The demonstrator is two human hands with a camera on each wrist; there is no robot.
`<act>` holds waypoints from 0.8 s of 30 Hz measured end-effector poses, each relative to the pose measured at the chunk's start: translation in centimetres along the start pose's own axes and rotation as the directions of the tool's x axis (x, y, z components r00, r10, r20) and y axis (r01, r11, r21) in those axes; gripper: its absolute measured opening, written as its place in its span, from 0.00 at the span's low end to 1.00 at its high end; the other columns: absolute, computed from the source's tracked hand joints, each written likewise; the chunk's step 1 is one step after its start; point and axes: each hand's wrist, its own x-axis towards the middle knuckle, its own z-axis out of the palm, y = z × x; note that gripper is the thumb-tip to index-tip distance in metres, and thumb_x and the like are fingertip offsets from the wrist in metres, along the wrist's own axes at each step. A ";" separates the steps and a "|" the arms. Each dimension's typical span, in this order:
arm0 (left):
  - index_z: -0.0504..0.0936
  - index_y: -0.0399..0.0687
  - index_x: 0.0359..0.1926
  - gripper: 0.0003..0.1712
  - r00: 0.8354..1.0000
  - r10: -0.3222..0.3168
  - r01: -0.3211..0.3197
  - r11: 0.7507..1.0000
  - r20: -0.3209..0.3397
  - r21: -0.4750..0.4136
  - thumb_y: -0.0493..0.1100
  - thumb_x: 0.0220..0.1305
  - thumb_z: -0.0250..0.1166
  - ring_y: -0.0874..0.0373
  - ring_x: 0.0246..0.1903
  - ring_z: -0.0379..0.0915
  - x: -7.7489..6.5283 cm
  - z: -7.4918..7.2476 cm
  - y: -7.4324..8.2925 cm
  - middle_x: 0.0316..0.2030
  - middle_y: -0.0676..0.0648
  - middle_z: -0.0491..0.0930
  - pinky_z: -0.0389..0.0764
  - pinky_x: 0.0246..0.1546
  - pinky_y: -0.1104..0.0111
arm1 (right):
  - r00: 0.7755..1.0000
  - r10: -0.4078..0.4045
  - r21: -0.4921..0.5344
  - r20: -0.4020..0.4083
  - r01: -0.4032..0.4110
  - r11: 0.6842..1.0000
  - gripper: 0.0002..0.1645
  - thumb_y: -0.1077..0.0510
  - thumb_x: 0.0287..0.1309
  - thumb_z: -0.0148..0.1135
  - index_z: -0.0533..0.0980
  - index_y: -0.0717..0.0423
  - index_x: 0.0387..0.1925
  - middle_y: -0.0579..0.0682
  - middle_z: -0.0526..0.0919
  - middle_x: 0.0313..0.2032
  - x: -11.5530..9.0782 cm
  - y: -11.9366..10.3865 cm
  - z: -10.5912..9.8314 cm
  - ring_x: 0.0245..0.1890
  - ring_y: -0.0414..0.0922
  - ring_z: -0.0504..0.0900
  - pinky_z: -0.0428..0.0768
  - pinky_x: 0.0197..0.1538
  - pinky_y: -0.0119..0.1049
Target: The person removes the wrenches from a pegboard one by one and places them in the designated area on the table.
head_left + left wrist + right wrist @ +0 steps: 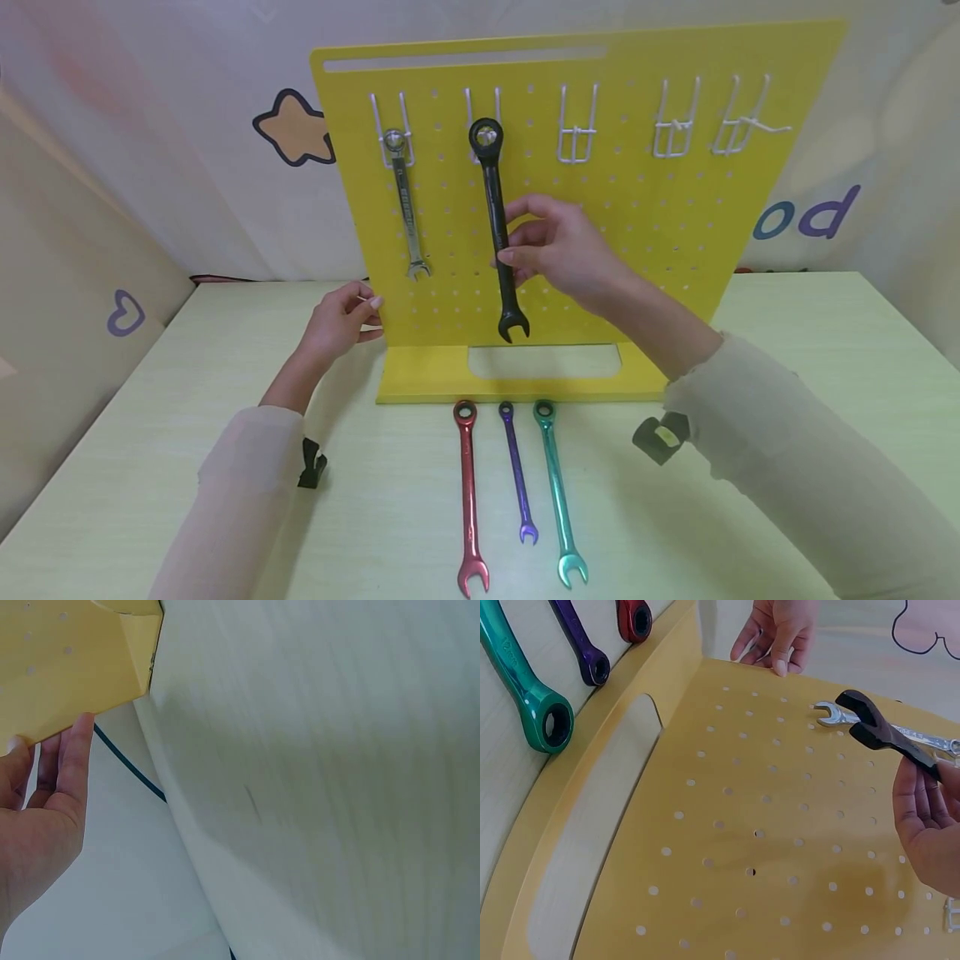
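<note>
My right hand pinches a black combination wrench by the middle of its shank, thumb in front. The wrench hangs nearly upright, its ring end over a white hook of the yellow pegboard and its open end downward. In the right wrist view, that open end points toward the board's base. A silver combination wrench hangs on the leftmost hook. My left hand holds the board's left edge between thumb and fingers; the left wrist view shows the fingers against this edge.
Red, purple and green wrenches lie on the table before the board's base, ring ends toward it. Further hooks line the board's upper right; the rightmost one has a bar sticking out sideways.
</note>
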 end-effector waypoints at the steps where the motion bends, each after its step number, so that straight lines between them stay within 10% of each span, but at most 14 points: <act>1: 0.67 0.34 0.44 0.11 1.000 -0.001 0.001 1.000 0.000 -0.001 0.40 0.69 0.50 0.46 0.42 0.74 0.0 0.0 0.0 0.38 0.36 0.71 0.81 0.40 0.65 | 1.000 -0.004 0.005 0.002 0.004 1.000 0.17 0.73 0.57 0.54 0.68 0.63 0.48 0.60 0.78 0.30 0.0 0.0 0.0 0.27 0.51 0.80 0.82 0.37 0.41; 24: 0.67 0.33 0.45 0.12 1.000 -0.010 0.010 1.000 0.008 0.002 0.40 0.69 0.49 0.45 0.42 0.73 -0.1 0.0 0.3 0.39 0.35 0.71 0.80 0.42 0.62 | 0.996 -0.049 -0.031 0.080 0.052 0.998 0.17 0.74 0.56 0.55 0.68 0.63 0.47 0.61 0.78 0.32 -2.6 -0.7 -1.1 0.27 0.52 0.79 0.82 0.37 0.40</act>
